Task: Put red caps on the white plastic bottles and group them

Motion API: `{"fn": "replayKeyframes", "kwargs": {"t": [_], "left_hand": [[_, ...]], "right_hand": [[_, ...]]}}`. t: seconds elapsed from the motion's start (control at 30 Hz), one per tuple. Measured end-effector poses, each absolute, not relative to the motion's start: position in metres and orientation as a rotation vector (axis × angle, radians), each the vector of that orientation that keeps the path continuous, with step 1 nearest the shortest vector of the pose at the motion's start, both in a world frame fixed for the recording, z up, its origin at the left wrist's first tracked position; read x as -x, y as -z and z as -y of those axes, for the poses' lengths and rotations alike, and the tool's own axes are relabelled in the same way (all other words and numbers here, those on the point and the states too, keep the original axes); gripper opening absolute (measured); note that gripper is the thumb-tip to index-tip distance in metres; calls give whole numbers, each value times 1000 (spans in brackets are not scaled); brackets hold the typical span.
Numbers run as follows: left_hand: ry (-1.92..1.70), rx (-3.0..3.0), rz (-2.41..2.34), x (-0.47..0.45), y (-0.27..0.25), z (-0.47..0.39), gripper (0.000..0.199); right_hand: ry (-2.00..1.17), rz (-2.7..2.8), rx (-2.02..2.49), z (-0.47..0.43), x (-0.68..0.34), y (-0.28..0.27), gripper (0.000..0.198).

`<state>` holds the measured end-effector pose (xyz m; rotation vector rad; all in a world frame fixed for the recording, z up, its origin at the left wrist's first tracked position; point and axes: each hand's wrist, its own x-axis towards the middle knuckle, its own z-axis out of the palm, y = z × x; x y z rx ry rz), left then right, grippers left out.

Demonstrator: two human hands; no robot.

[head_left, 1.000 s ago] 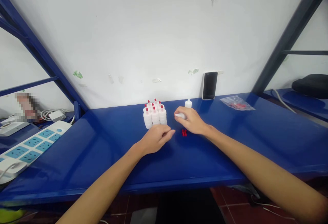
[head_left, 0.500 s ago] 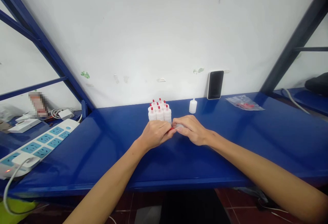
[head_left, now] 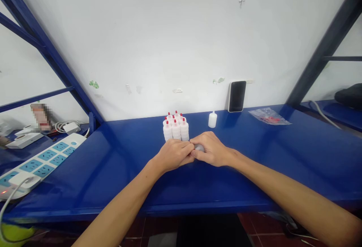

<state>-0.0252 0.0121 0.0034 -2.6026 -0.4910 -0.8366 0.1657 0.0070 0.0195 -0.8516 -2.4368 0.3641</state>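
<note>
My right hand (head_left: 211, 149) is closed round a whitish squeeze bottle (head_left: 199, 148), which lies sideways and is mostly covered by the fingers. Against its tip end, the fingers of my left hand (head_left: 175, 152) are pinched together. The red cap seen there a moment ago is now hidden inside them. Just behind my left hand stands a tight cluster of several white bottles (head_left: 176, 130) with red caps. A single uncapped white bottle (head_left: 212, 120) stands upright farther back, beyond my right hand.
A clear plastic bag (head_left: 270, 116) with red caps lies at the back right of the blue table (head_left: 118, 186). A black-screened device (head_left: 237, 96) leans on the wall. At the left edge is a power strip (head_left: 42, 164) with a plugged-in cable. Blue frame posts flank the table.
My left fingers have closed further over the bottle's tip end, covering the red cap that showed before. More of the held bottle's body shows. The whole view has shifted slightly.
</note>
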Motion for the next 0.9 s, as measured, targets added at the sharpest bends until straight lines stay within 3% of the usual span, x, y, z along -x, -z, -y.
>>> {"fn": "replayKeyframes", "kwargs": {"t": [0.17, 0.33, 0.47, 0.7, 0.8, 0.9], "left_hand": [[810, 2777, 605, 26, -8, -10, 31], [863, 3182, 1137, 49, -33, -13, 38], [558, 3279, 1476, 77, -39, -24, 46], [326, 3240, 1519, 89, -25, -34, 50], [356, 3234, 1532, 88, -33, -29, 51], [546, 3152, 1540, 84, -40, -24, 50]], "right_hand": [[-317, 2435, 888, -7, -164, -19, 27], [-280, 2291, 999, -18, -171, -18, 34], [-345, 2136, 1019, -29, -176, -14, 36], [-389, 1859, 897, -25, -176, -9, 22], [-480, 1806, 848, -25, -176, -10, 9], [-568, 1729, 957, -29, -175, -11, 11]]}}
